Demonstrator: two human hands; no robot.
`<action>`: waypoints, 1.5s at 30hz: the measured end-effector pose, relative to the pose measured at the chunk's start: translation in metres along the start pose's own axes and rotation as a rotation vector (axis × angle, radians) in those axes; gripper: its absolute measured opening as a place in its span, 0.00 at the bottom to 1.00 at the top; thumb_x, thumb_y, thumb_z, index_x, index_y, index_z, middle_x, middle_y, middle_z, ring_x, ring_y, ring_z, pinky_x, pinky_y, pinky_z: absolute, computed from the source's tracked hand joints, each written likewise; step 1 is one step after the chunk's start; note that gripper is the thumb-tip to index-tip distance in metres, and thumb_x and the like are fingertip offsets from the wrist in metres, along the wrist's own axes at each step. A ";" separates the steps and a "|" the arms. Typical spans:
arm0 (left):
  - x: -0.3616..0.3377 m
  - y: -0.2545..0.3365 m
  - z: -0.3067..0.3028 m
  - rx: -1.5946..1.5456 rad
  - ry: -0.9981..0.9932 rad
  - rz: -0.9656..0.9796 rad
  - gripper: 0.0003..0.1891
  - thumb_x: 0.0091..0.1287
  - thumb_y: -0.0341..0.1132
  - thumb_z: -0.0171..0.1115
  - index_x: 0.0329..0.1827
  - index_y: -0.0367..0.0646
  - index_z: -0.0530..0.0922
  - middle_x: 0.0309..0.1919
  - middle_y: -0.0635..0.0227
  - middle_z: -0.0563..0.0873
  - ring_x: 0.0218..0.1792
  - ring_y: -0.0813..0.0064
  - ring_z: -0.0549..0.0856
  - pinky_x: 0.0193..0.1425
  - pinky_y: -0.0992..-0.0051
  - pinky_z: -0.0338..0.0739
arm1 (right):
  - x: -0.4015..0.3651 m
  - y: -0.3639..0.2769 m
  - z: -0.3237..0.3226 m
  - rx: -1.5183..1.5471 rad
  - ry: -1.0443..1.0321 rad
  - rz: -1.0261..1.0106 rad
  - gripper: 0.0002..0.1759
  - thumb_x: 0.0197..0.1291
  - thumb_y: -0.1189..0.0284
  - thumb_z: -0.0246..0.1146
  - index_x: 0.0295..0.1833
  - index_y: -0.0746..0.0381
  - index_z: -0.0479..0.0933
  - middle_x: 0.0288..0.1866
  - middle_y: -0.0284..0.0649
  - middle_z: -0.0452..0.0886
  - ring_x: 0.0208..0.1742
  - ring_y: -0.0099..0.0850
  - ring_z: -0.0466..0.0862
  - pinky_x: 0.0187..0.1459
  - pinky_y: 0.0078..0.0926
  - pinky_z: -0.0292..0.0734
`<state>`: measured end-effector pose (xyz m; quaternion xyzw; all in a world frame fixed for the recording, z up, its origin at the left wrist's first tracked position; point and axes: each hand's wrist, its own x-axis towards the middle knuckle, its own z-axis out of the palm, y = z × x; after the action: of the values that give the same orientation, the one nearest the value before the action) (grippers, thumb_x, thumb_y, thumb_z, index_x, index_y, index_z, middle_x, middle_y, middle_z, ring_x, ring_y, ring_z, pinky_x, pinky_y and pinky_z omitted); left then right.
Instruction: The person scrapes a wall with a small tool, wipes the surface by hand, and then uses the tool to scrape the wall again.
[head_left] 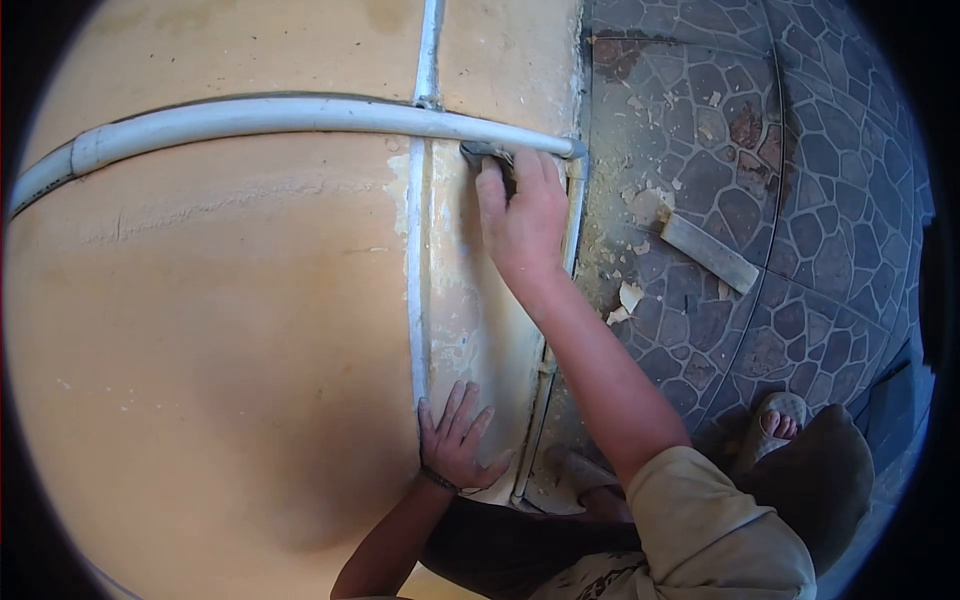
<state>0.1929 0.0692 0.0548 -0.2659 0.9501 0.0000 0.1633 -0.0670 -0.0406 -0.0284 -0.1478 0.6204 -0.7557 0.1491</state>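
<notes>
My right hand (530, 205) is closed around a small dark grey flat tool (478, 150). The tool presses against the wall strip just beside the thick white pipe (300, 116). Most of it is hidden by my fingers, so its exact kind does not show. Paint on the strip (455, 310) is worn and peeled into pale patches. My left hand (457, 445) rests on the same strip with its fingers spread, close to the thin white vertical pipe (416, 270), and holds nothing.
A narrow pipe (536, 400) runs along the wall's foot. On the stone-patterned floor (830, 230) lie a pale rectangular bar (710, 252), paint flakes (630, 296) and crumbs. My sandalled foot (778, 424) stands at the lower right. The orange-tan wall (220, 330) fills the left side.
</notes>
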 end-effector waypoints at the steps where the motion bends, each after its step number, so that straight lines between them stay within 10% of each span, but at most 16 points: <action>1: -0.002 0.001 0.001 -0.006 -0.007 -0.003 0.32 0.48 0.54 0.71 0.52 0.43 0.79 0.67 0.48 0.74 0.71 0.48 0.70 0.73 0.34 0.37 | -0.001 -0.006 0.000 0.022 0.004 -0.009 0.13 0.59 0.75 0.61 0.50 0.59 0.75 0.44 0.54 0.75 0.40 0.56 0.80 0.42 0.50 0.78; 26: -0.002 0.002 -0.001 0.003 -0.039 -0.013 0.31 0.49 0.55 0.71 0.52 0.44 0.79 0.67 0.48 0.73 0.71 0.48 0.69 0.73 0.35 0.36 | -0.034 0.034 0.005 0.022 0.099 0.033 0.18 0.60 0.69 0.66 0.50 0.68 0.72 0.45 0.53 0.76 0.46 0.48 0.79 0.50 0.41 0.75; 42: -0.004 -0.001 0.002 -0.001 -0.011 -0.004 0.30 0.53 0.58 0.67 0.53 0.45 0.81 0.67 0.51 0.75 0.71 0.52 0.71 0.74 0.38 0.36 | -0.036 0.008 0.004 0.533 -0.022 0.487 0.27 0.56 0.69 0.71 0.61 0.62 0.74 0.44 0.45 0.79 0.47 0.35 0.79 0.52 0.32 0.74; 45: -0.004 0.000 0.000 -0.015 -0.006 -0.001 0.30 0.54 0.58 0.66 0.52 0.44 0.81 0.66 0.51 0.75 0.70 0.52 0.71 0.74 0.38 0.36 | -0.033 0.020 0.006 0.233 0.091 0.175 0.26 0.55 0.68 0.72 0.60 0.61 0.76 0.42 0.44 0.78 0.47 0.37 0.78 0.51 0.34 0.74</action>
<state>0.1963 0.0714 0.0556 -0.2674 0.9495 0.0078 0.1639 -0.0332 -0.0363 -0.0477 -0.0404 0.5452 -0.8126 0.2020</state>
